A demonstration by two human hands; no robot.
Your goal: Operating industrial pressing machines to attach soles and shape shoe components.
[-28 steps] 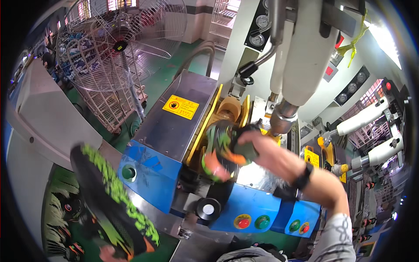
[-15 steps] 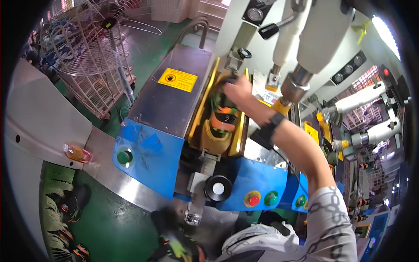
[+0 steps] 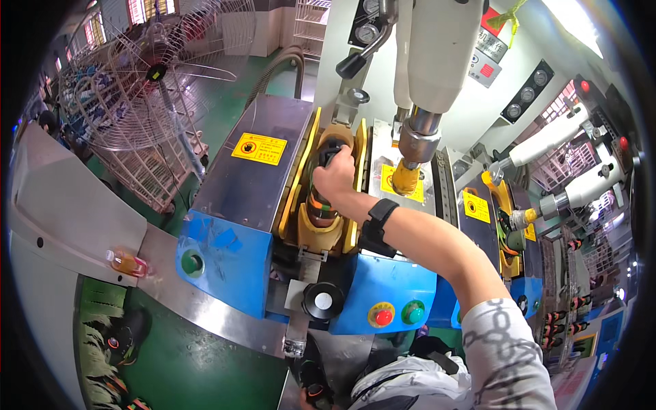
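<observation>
A: How is the setting arranged?

B: A green workshop floor [image 3: 198,342] is shown behind and below a machine with blue housings [image 3: 225,263]; a wire-caged fan [image 3: 154,102] is seen at upper left.

A: Where is the first shoe [image 3: 322,206] placed?

B: It is seated lengthwise in the machine, between two yellow side plates [image 3: 295,188]. A white press arm [image 3: 441,61] is positioned to its right.

A: And the hands?

B: The dark far end of that shoe is gripped by the right hand [image 3: 335,176], its fingers curled closed. A second shoe [image 3: 313,376] is held at the lower edge by the left hand [image 3: 303,398], which is mostly cut off from view.
</observation>
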